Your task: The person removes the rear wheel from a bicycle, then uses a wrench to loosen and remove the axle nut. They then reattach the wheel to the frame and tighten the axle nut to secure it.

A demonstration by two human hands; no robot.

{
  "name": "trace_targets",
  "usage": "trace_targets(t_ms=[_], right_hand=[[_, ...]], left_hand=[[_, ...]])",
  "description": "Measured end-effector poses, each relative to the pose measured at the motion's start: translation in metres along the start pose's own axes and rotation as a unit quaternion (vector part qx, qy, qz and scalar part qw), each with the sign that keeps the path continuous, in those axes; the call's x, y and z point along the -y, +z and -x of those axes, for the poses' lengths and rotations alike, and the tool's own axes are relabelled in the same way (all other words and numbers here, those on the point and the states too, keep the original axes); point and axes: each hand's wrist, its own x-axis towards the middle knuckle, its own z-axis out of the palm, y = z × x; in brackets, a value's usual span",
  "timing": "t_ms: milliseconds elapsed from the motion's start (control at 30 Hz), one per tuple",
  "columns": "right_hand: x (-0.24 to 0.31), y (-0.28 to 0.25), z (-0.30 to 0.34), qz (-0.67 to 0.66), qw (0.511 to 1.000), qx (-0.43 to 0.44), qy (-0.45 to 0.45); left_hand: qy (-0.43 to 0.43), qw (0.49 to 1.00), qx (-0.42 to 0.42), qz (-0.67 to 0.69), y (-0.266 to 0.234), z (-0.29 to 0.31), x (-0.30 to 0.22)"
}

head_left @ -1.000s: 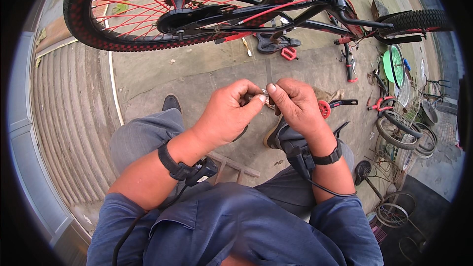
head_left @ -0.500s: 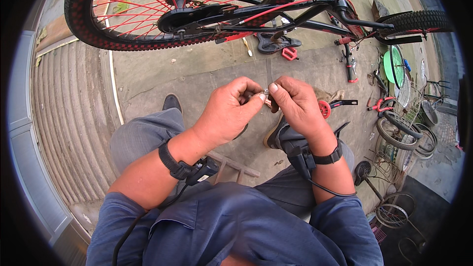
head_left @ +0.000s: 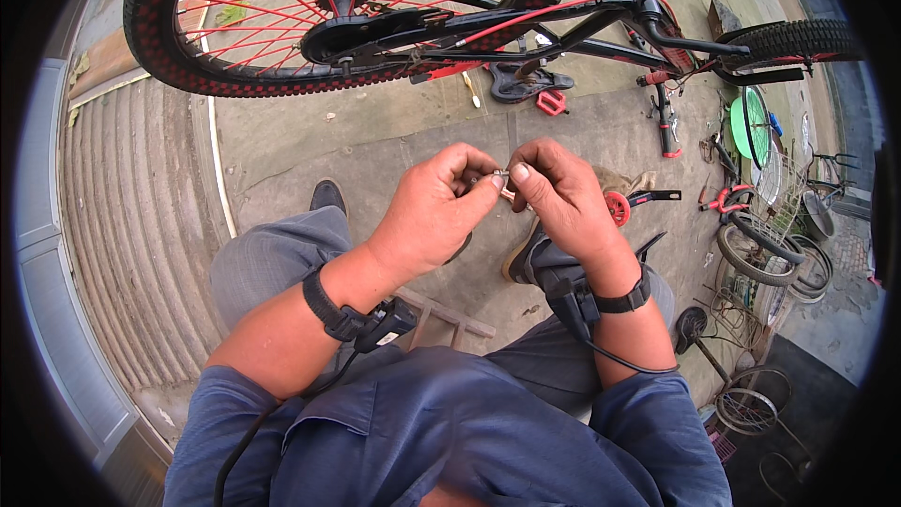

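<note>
Right, both my hands are up in front of me, fingers bent and thumbs nearly meeting. My left grip (head_left: 436, 207) is closed, thumb against forefinger, on one end of a small silvery part (head_left: 503, 175). My right grip (head_left: 561, 195) is closed at the other end, its thumb pressed along the fingers, so the piece sits between my two thumb tips. It is too small, and too covered by my fingers, for me to tell its exact shape. Just below it a slim coppery piece shows between my hands; I cannot tell whether the two are joined.

Beyond my hands is a black bicycle (head_left: 394, 39) with red spokes on its nearer wheel. A black saddle (head_left: 518, 83) and a red pedal (head_left: 552, 102) show just below the frame. Near my right grip, a small red wheel (head_left: 618, 207) with a black bracket lies on the floor (head_left: 394, 155). Farther to my right are a green basin (head_left: 743, 122) and some loose bicycle wheels. I wear a dark strap (head_left: 324, 308) round each forearm.
</note>
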Motion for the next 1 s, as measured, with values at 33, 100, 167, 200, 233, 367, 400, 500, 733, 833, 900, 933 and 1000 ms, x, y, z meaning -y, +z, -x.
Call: trace_targets(t_ms=[33,100,167,200,233,367,400,500,733,833,900,933,1000], right_hand=[[0.0000,0.0011,0.0005,-0.007,1.000,-0.002,-0.002],[-0.0001,0.0030,0.0004,-0.024,0.999,-0.001,-0.024],[-0.0005,0.0035,-0.0017,-0.015,1.000,-0.006,0.003],[-0.0007,0.0038,-0.0024,-0.011,1.000,-0.010,0.016],[-0.0009,0.0040,-0.0027,-0.023,1.000,-0.011,0.017],[-0.0007,0.0048,-0.0002,-0.035,0.999,-0.028,0.007],[-0.0007,0.0047,0.0002,-0.033,0.999,-0.029,-0.009],[-0.0006,0.0038,-0.0010,-0.032,0.999,-0.014,0.000],[0.0010,0.0023,0.0003,-0.050,0.999,0.010,0.010],[0.0017,-0.0004,-0.0006,-0.040,0.999,0.026,0.021],[0.0017,-0.0007,-0.0021,-0.024,0.998,0.036,0.051],[0.0019,0.0000,-0.0019,-0.033,0.998,0.034,0.034],[0.0020,0.0029,-0.0009,-0.039,0.999,0.018,0.028]], left_hand=[[0.000,1.000,-0.002,-0.001,-0.0001,-0.0003,0.0001],[0.001,1.000,-0.005,0.001,0.0000,-0.0005,0.0006],[0.002,1.000,-0.005,0.006,0.0012,-0.0002,0.0012],[0.004,1.000,-0.006,0.004,0.0013,-0.0002,0.0016],[0.006,1.000,-0.006,0.003,0.0015,-0.0002,0.0018],[0.009,1.000,-0.004,0.011,0.0004,-0.0008,0.0027],[0.009,1.000,-0.004,0.008,0.0000,-0.0009,0.0029],[0.008,1.000,-0.004,0.002,-0.0002,-0.0008,0.0035],[0.014,1.000,-0.006,0.007,0.0008,-0.0001,0.0050],[0.016,1.000,-0.003,0.000,0.0009,-0.0003,0.0047],[0.015,1.000,-0.004,-0.001,0.0009,-0.0002,0.0041],[0.015,1.000,-0.006,0.003,0.0008,0.0001,0.0036],[0.015,1.000,-0.009,0.007,0.0004,0.0000,0.0027]])
